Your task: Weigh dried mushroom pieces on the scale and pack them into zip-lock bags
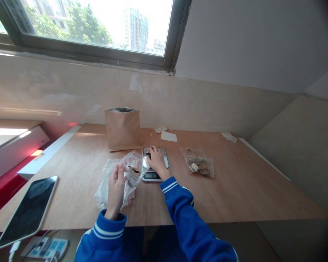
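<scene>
A blue sleeve (pixel 179 211) lies closest. The left hand (pixel 116 189) pinches a light, soft, clear plastic bag (pixel 135 169) by its edge, just beside a flat silver scale (pixel 164 158); the right hand (pixel 157 162) rests open on that scale.

A person's left hand (pixel 116 189) grips a clear plastic zip bag (pixel 135 168) of dark pieces above a crumpled plastic bag (pixel 105 185), while the right hand (pixel 157 162) rests on a digital kitchen scale (pixel 151 175) at the centre of a wooden table (pixel 235 189). A kraft paper pouch (pixel 123 130) stands behind the scale, a small zip bag of pale and brown pieces (pixel 199 164) lies to its right, and a tablet (pixel 28 211) sits at lower left.
</scene>
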Tool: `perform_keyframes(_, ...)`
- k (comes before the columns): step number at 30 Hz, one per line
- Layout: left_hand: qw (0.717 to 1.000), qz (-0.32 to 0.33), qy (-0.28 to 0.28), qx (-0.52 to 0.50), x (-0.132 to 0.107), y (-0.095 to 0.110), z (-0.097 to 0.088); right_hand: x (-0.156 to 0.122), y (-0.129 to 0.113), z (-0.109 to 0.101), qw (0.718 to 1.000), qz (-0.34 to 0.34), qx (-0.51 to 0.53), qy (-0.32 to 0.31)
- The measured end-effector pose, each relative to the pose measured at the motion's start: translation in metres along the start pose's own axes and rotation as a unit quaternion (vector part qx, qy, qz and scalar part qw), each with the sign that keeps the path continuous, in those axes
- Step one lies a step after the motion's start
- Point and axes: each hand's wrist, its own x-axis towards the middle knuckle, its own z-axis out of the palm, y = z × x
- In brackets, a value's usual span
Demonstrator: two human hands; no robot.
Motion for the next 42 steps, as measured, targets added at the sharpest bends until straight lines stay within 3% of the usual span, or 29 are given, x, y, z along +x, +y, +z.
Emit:
perform_keyframes(5,0.999,-0.028,0.006,-0.021,0.0,-0.002,0.002,-0.001,-0.002,0.004,0.996,0.042,-0.047,0.055)
perform_keyframes(13,0.999,-0.046,0.002,-0.021,-0.003,-0.003,0.002,0.006,0.013,0.004,0.99,0.038,0.063,0.124)
perform_keyframes(17,0.998,-0.049,0.0,-0.035,-0.003,-0.005,0.003,0.01,0.015,-0.006,0.963,0.051,0.17,0.201)
perform_keyframes(20,0.998,-0.044,0.006,-0.043,-0.003,-0.006,0.006,0.01,0.003,-0.026,0.922,0.094,0.285,0.246)
perform_keyframes(22,0.998,-0.041,0.006,-0.048,-0.002,-0.007,0.008,0.006,-0.012,-0.045,0.891,0.129,0.385,0.205)
perform_keyframes(25,0.997,-0.04,0.005,-0.064,-0.003,-0.007,0.01,-0.005,-0.035,-0.074,0.873,0.103,0.476,0.015)
perform_keyframes(27,0.996,-0.044,0.005,-0.075,-0.004,-0.006,0.012,-0.013,-0.049,-0.088,0.884,0.069,0.454,-0.089)
perform_keyframes(29,0.995,-0.056,-0.005,-0.085,-0.006,-0.006,0.014,-0.018,-0.061,-0.096,0.912,0.056,0.385,-0.127)
perform_keyframes(32,0.992,-0.072,-0.018,-0.101,-0.009,-0.006,0.015,-0.021,-0.075,-0.097,0.948,0.053,0.296,-0.101)
perform_keyframes(34,0.991,-0.079,-0.011,-0.111,-0.01,-0.005,0.015,-0.021,-0.081,-0.093,0.954,0.052,0.285,-0.075)
perform_keyframes(39,0.981,-0.105,0.007,-0.163,-0.012,0.002,0.016,-0.018,-0.088,-0.078,0.934,0.062,0.352,-0.019)
perform_keyframes(42,0.977,-0.109,0.012,-0.184,-0.012,0.005,0.016,-0.019,-0.089,-0.075,0.927,0.02,0.374,0.007)
